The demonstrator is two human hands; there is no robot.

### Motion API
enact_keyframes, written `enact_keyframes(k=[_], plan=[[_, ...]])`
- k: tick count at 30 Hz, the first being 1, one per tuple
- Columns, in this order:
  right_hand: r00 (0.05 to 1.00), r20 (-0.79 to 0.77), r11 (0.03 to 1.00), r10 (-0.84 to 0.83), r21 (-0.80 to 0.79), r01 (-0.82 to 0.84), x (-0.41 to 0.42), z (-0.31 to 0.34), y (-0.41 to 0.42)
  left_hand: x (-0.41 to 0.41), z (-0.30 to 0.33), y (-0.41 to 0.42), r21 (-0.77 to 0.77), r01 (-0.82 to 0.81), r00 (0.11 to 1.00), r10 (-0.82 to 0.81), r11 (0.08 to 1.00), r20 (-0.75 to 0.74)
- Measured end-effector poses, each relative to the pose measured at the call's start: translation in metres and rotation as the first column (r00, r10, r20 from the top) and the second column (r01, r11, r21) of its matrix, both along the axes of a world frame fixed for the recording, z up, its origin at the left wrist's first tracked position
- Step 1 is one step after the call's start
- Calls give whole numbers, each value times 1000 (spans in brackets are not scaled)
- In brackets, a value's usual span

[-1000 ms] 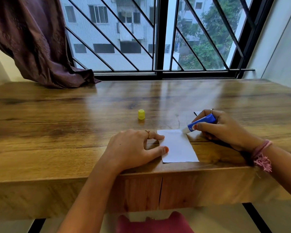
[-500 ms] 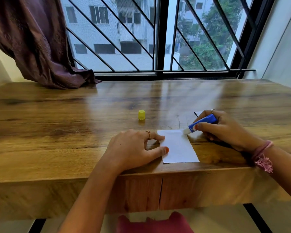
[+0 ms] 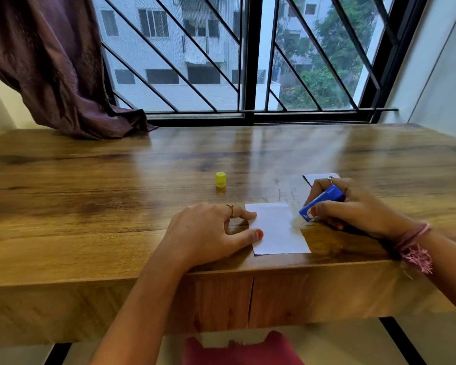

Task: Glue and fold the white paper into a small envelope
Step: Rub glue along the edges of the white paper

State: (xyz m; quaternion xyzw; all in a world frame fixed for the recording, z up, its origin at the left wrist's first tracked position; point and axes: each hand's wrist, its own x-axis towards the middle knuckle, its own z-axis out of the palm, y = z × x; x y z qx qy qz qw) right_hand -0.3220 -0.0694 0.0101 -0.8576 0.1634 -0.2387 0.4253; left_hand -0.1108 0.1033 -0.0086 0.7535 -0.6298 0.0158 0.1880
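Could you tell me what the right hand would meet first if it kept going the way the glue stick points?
Probably the white paper: the right hand aims the glue stick down-left, its tip at the paper's right edge; beyond lies the left hand.

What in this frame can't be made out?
- Glue tip of the blue glue stick: blurred in the head view where it meets the white paper sheet.
- Second white paper piece: mostly hidden behind the right hand.
- Glue laid on the sheet: not visible.
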Motion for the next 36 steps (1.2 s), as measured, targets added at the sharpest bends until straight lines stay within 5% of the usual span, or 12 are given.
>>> enact_keyframes(k=[36], plan=[[991,-16,985,131,-115,-132,-6,0,-1,-2,1,1,18,-27,1000,27,999,-15]])
